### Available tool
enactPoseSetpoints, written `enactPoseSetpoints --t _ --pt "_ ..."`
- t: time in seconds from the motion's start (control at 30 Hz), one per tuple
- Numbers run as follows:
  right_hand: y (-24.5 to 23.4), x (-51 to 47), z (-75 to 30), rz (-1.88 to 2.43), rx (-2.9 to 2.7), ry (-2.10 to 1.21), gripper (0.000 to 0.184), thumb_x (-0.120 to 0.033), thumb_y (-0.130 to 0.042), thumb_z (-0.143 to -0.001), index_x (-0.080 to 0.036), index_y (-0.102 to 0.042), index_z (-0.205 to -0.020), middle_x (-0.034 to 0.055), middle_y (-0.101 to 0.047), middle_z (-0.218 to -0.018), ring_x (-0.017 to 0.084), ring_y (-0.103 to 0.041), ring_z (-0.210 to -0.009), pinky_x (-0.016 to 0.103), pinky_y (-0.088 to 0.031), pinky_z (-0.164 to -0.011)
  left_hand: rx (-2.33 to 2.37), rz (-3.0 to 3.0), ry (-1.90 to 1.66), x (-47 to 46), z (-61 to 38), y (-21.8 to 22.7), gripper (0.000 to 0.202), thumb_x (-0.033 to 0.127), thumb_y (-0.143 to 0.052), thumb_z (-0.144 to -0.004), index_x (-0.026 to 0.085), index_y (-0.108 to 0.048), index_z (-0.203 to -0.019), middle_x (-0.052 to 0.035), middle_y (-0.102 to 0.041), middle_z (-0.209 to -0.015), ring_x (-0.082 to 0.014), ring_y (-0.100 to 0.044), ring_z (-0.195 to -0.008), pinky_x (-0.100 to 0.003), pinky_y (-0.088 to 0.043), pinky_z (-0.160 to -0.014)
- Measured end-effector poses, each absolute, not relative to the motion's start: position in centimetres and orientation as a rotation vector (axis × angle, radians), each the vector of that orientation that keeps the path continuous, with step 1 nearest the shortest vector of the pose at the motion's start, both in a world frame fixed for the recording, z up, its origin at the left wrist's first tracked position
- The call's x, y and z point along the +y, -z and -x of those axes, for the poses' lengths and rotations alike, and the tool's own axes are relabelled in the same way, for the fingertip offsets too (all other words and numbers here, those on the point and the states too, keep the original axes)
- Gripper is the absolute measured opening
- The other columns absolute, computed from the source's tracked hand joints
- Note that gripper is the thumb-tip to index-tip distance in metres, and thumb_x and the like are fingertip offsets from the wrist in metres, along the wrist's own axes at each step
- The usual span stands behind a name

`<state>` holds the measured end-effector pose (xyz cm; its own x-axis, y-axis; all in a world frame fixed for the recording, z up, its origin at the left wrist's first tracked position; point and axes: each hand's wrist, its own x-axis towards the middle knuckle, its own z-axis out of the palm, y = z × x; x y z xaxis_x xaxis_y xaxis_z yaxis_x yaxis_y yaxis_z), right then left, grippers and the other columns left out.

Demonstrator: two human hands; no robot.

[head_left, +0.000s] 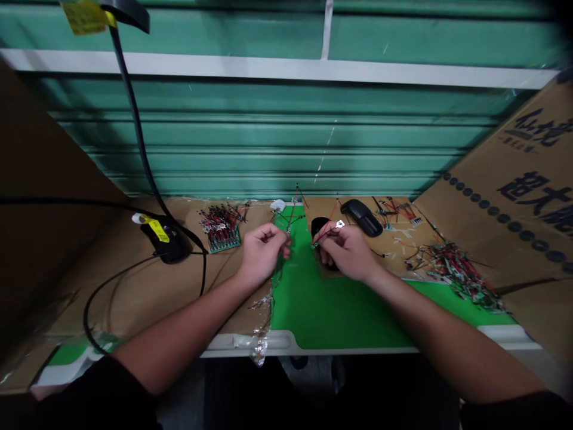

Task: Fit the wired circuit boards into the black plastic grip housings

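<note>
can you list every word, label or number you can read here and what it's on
"超大": right cardboard panel, large dark print; next character cut off, uncertain.
"仙": same panel, higher; the stylised character after it is unclear.
Small line beneath that: too small to read.
Yellow tag, upper left: too blurred to read.
Yellow label on black device: unreadable.

Black sleeves [101,394] end near the elbows; the forearms [197,325], left hand [262,254] and right hand [349,254] are bare. Dark trousers [250,394] show below, details lost in shadow.
</note>
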<state>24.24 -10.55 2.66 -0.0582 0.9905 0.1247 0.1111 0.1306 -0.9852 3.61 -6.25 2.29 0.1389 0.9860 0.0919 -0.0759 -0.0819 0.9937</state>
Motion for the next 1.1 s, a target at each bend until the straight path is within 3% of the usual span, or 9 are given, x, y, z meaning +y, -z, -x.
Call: enactPoseSetpoints --t 0.17,0.3,0.4,0.53,0.67,0.83,0.97,1.1 --pt "-3.3 -10.3 -24.8 1.153 -1.328 -1.065 0.008 -0.027 -0.068 -0.081 -0.02 -0.065 -0.085 -0.0035 -0.063 -0.057 0.012 -0.058 -0.044 0.023 -0.045 -0.043 1.228 -1.754 -1.016 -5.7 -3.2 -0.8 0.022 0.029 -0.065 -0.068 0.022 -0.052 -0.052 0.0028 -0.051 -0.05 -0.0126 -0.045 -0.049 -0.027 -0.03 -0.051" --pt "-3.3 -10.5 -24.7 1.146 -1.357 -1.067 0.008 -0.026 -0.069 -0.08 -0.02 -0.063 -0.082 -0.0035 -0.063 -0.057 0.013 -0.058 -0.045 0.024 -0.046 -0.044 1.237 -2.086 -0.64 -6.1 -2.7 -1.0 0.023 0.025 -0.066 -0.071 0.022 -0.053 -0.053 0.0028 -0.05 -0.05 -0.0141 -0.045 -0.051 -0.03 -0.027 -0.054" --pt "-3.1 -10.7 -24.5 1.181 -1.418 -1.046 0.006 -0.026 -0.067 -0.08 -0.02 -0.064 -0.081 -0.0023 -0.064 -0.058 0.013 -0.06 -0.048 0.025 -0.048 -0.047 1.258 -2.227 -0.587 -6.6 -2.5 -1.8 0.028 0.026 -0.07 -0.073 0.023 -0.053 -0.051 0.0025 -0.048 -0.048 -0.014 -0.042 -0.048 -0.031 -0.025 -0.054" --pt "-2.6 -11.2 -24.0 1.262 -1.548 -0.983 0.006 -0.026 -0.065 -0.079 -0.021 -0.062 -0.079 -0.0006 -0.066 -0.062 0.014 -0.061 -0.052 0.025 -0.045 -0.048 1.041 -2.014 -1.0 -7.3 -3.0 -2.3 0.025 0.034 -0.075 -0.082 0.021 -0.062 -0.065 0.0026 -0.054 -0.055 -0.0122 -0.045 -0.051 -0.027 -0.032 -0.054" --pt "-2.0 -11.8 -23.2 1.294 -1.731 -0.873 0.008 -0.026 -0.067 -0.083 -0.021 -0.061 -0.078 -0.0018 -0.063 -0.062 0.013 -0.057 -0.054 0.024 -0.038 -0.049 0.923 -1.701 -1.079 -7.8 -4.1 -1.9 0.031 0.047 -0.087 -0.081 0.018 -0.08 -0.09 0.0016 -0.061 -0.06 -0.0113 -0.047 -0.052 -0.024 -0.034 -0.049" --pt "-2.0 -12.0 -22.9 1.334 -1.765 -0.882 0.01 -0.023 -0.067 -0.084 -0.022 -0.06 -0.077 -0.0028 -0.064 -0.059 0.013 -0.059 -0.051 0.023 -0.038 -0.048 0.98 -1.6 -1.08 -7.6 -4.3 -1.7 0.033 0.049 -0.091 -0.077 0.016 -0.084 -0.082 -0.0014 -0.065 -0.056 -0.01 -0.048 -0.047 -0.023 -0.032 -0.045" --pt "-2.2 -11.8 -23.2 1.304 -1.625 -1.026 0.008 -0.022 -0.067 -0.083 -0.022 -0.059 -0.08 -0.0023 -0.068 -0.059 0.015 -0.066 -0.05 0.023 -0.044 -0.047 0.921 -1.391 -1.064 -7.1 -4.2 -2.3 0.043 0.055 -0.097 -0.069 0.016 -0.082 -0.079 -0.0046 -0.073 -0.063 -0.0135 -0.059 -0.048 -0.025 -0.044 -0.045" --pt "-2.2 -11.4 -23.1 1.132 -1.424 -1.19 0.015 -0.029 -0.073 -0.088 -0.022 -0.06 -0.084 0.0002 -0.072 -0.067 0.016 -0.071 -0.056 0.026 -0.055 -0.053 0.885 -1.207 -1.03 -6.5 -4.2 -2.6 0.049 0.058 -0.098 -0.067 0.014 -0.079 -0.079 -0.0071 -0.077 -0.072 -0.0137 -0.062 -0.047 -0.027 -0.051 -0.046"
